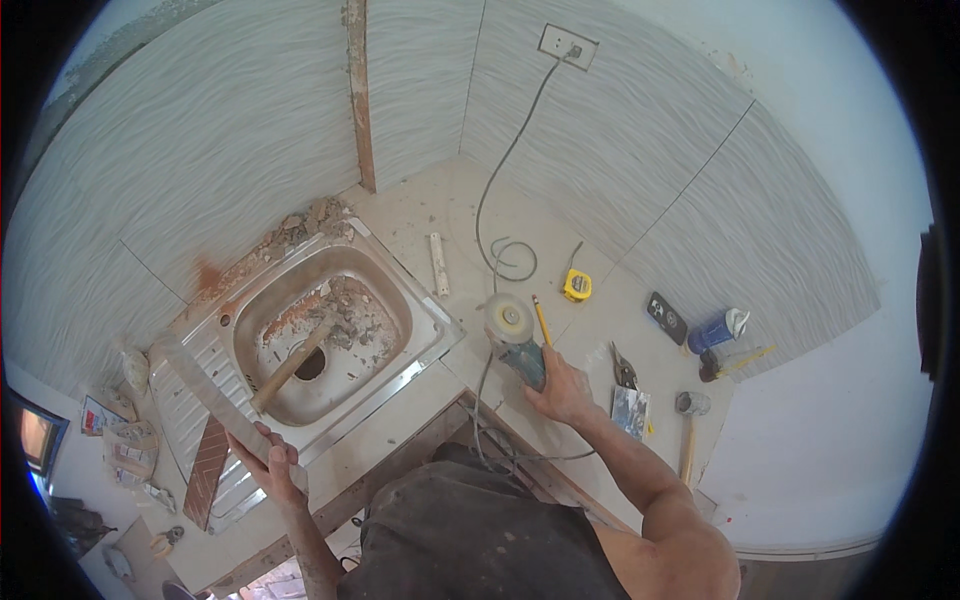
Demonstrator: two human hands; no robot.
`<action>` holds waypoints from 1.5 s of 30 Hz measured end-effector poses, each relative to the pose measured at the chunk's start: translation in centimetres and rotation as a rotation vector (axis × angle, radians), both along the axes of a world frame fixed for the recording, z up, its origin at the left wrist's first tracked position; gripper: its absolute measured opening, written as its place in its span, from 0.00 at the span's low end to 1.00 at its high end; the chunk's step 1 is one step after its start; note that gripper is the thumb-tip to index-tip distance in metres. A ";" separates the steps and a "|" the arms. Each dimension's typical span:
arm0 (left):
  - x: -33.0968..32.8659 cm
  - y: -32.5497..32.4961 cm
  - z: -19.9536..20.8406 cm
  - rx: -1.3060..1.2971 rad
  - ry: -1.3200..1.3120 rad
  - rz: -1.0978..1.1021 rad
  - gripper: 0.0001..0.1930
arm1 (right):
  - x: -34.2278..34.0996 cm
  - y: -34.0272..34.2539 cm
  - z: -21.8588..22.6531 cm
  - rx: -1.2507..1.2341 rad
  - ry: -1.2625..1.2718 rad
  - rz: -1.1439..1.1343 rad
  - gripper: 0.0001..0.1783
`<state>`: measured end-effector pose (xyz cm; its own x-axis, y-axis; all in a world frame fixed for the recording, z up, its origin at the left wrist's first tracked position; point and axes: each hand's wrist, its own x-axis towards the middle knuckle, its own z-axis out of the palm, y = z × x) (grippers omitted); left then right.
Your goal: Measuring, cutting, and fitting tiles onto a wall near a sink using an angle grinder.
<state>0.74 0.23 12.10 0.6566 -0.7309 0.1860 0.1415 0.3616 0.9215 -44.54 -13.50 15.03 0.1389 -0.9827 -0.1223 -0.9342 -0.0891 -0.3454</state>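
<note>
My left hand (270,464) is closed around the lower end of a long, narrow pale tile strip (210,392), tilted over the drainboard of a steel sink (384,377). On the counter to the right, my right hand (562,388) grips the body of an angle grinder (521,354), whose round disc faces up. Its grey cord (491,190) appears to run to the wall socket (568,47). A yellow pencil (541,320) lies beside the grinder. In the basin, a wooden-handled tool (290,366) rests among rubble, its head hard to make out.
Broken mortar (305,225) lines the sink's back edge. A brown tile piece (206,470) lies on the drainboard. Rightward are a tape measure (577,285), snips (624,370), a phone-like black object (665,315), a blue container (715,332) and a mallet (691,403). A whitish strip (439,264) lies behind.
</note>
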 end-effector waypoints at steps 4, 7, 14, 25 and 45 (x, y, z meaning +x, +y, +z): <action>-0.5 -0.7 -0.2 0.034 -0.028 -0.048 0.53 | 3.3 -2.7 0.5 0.021 -0.075 0.027 0.34; -1.1 -1.2 -0.2 0.039 -0.019 -0.058 0.54 | 6.1 -5.4 -0.7 0.012 -0.108 0.036 0.35; -2.0 -0.8 0.8 0.068 -0.015 -0.024 0.54 | 9.0 -10.4 -2.9 0.012 -0.154 0.017 0.35; -0.2 0.6 -0.1 0.094 -0.020 0.102 0.53 | 1.7 -11.5 -5.4 -0.089 0.004 0.042 0.37; -1.3 -2.9 1.7 0.081 -0.093 0.021 0.54 | -0.4 -11.3 -4.5 -0.042 0.062 0.028 0.36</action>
<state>-0.55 -2.65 13.78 0.6545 -0.7325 0.1872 0.0476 0.2870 0.9568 -44.92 -24.85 10.52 0.1599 -0.9830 -0.0900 -0.9507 -0.1288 -0.2822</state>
